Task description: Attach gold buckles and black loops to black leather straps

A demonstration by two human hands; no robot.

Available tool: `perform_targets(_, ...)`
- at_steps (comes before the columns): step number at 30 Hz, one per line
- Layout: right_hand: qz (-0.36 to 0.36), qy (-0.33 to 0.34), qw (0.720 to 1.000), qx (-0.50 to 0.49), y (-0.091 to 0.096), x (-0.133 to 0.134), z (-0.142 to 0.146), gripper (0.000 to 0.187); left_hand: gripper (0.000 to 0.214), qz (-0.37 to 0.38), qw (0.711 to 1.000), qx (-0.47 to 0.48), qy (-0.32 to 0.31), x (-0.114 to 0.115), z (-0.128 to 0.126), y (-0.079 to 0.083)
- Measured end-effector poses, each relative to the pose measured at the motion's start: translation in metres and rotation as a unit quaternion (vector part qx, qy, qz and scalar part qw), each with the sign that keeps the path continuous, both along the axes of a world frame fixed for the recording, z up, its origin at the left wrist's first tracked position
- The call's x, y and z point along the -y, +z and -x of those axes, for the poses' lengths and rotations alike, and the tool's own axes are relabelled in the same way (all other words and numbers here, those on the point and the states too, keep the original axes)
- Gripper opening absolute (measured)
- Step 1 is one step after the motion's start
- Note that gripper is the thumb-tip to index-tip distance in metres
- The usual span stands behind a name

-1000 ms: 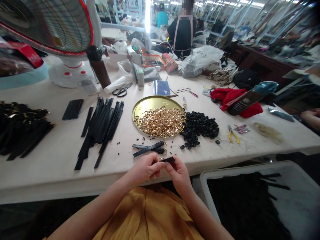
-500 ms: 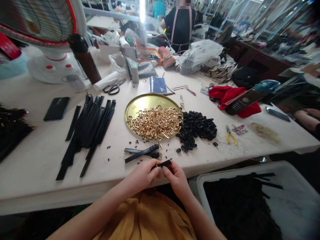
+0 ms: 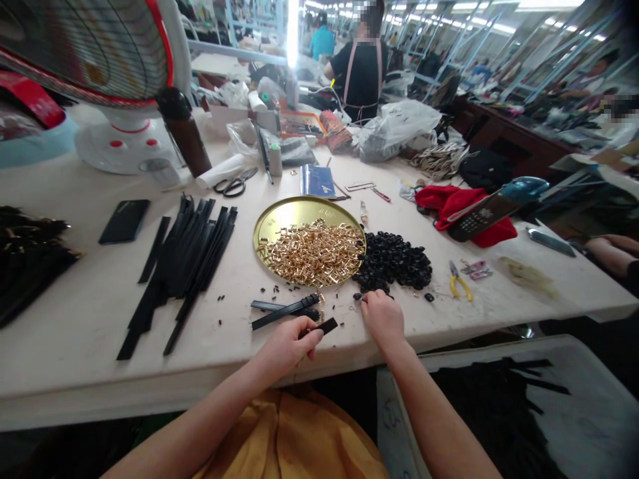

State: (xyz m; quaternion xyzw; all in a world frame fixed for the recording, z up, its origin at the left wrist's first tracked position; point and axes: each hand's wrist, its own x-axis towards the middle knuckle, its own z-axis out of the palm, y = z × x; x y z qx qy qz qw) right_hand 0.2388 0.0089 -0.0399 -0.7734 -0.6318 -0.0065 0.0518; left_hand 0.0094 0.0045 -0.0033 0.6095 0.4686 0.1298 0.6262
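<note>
My left hand (image 3: 294, 342) pinches a short black strap (image 3: 327, 326) between thumb and fingers, just above the table's front edge. My right hand (image 3: 383, 319) lies at the near edge of a pile of small black loops (image 3: 394, 259). Its fingers are bent together and partly hidden; one loose black loop (image 3: 357, 297) lies right by the fingertips. Two finished-looking black straps with gold buckles (image 3: 287, 311) lie crossed beyond my left hand. A round gold tray (image 3: 272, 216) holds a heap of gold buckles (image 3: 317, 251).
Flat black strips (image 3: 182, 256) lie to the left, near a phone (image 3: 124, 221) and scissors (image 3: 236, 183). Yellow-handled pliers (image 3: 459, 283) and a red cloth (image 3: 444, 203) are on the right. A white bin (image 3: 589, 399) of black strips stands below. A co-worker (image 3: 362, 73) is across the table.
My right hand has left the strap and moved right and away from me to the loop pile. The left hand still has the strap. The head view has tilted up slightly.
</note>
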Motion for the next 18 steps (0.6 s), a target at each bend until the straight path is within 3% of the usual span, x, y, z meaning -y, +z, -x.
perform_targets(3,-0.057,-0.007,0.986,-0.156,0.010,0.001,0.003,0.009,0.027,-0.027,1.000,0.001,0.011,0.001,0.005,0.004)
perform_targets(4,-0.073,-0.011,0.964,-0.256,0.016,0.002,0.006,0.009,0.027,-0.038,0.999,0.007,0.017,0.001,0.006,0.007)
perform_targets(5,-0.078,-0.013,0.924,-0.375,0.022,0.005,0.011,0.010,0.026,-0.050,0.998,0.016,0.023,0.000,0.006,0.011)
perform_targets(6,-0.071,-0.018,0.863,-0.499,0.029,0.007,0.017,0.012,0.026,-0.062,0.997,0.029,0.030,0.000,0.005,0.016)
perform_targets(8,-0.034,-0.039,0.704,-0.708,0.041,0.014,0.035,0.019,0.027,-0.089,0.993,0.055,0.047,0.000,0.003,0.025)
perform_targets(10,0.003,-0.068,0.567,-0.821,0.050,0.022,0.055,0.023,0.027,-0.121,0.988,0.069,0.065,0.001,0.001,0.031)
perform_targets(12,0.022,-0.094,0.494,-0.864,0.054,0.030,0.071,0.023,0.026,-0.159,0.983,0.060,0.070,0.004,0.001,0.033)
perform_targets(13,0.024,-0.106,0.477,-0.872,0.054,0.033,0.077,0.023,0.026,-0.177,0.981,0.046,0.069,0.005,0.002,0.032)
perform_targets(15,0.011,-0.128,0.468,-0.874,0.052,0.037,0.084,0.023,0.026,-0.206,0.976,0.004,0.067,0.009,0.007,0.029)
perform_targets(18,-0.022,-0.140,0.500,-0.854,0.048,0.041,0.091,0.023,0.027,-0.228,0.969,-0.049,0.079,0.015,0.012,0.026)
